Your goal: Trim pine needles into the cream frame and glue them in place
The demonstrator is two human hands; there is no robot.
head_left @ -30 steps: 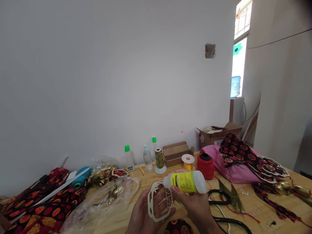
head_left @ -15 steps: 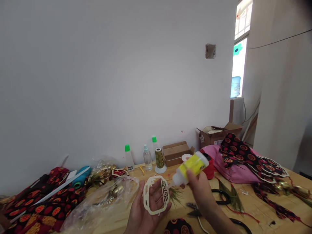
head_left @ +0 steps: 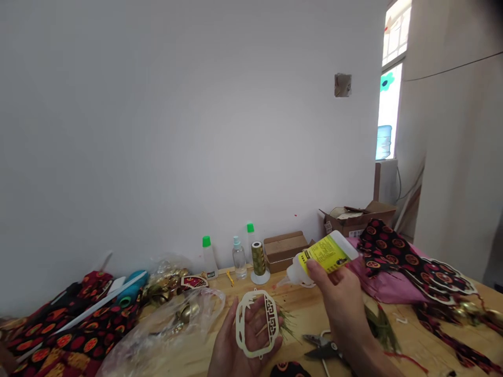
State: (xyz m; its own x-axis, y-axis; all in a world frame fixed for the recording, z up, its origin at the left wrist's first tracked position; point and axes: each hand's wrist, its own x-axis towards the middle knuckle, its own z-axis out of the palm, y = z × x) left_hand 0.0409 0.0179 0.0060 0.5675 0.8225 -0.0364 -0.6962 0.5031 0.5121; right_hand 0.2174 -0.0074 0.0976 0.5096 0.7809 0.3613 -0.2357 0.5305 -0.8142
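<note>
On the palm of my left hand (head_left: 228, 348) lies a pale wooden cut-out frame (head_left: 272, 317), with lattice work down its right side. The left fingers are spread behind it and the thumb is along its left edge. My right hand (head_left: 346, 306) grips a white squeeze bottle with a yellow label (head_left: 326, 254), likely glue. The bottle is tilted, its nozzle pointing down and left, above and right of the frame and apart from it. Scissors (head_left: 324, 351) lie below the right wrist, partly hidden. A round of dark patterned fabric (head_left: 290, 369) shows at the bottom edge.
Along the wall stand a green-capped bottle (head_left: 209, 257), a spray bottle (head_left: 239, 259), a spool of olive thread (head_left: 258, 259) and a cardboard box (head_left: 285, 250). Patterned fabric (head_left: 74, 335) and a plastic bag (head_left: 165, 330) lie left; pink cloth (head_left: 393, 280) lies right.
My right hand has drawn the bottle right and away from the frame, where its nozzle had been at the lattice edge. The left hand still holds the frame, slightly lower in view.
</note>
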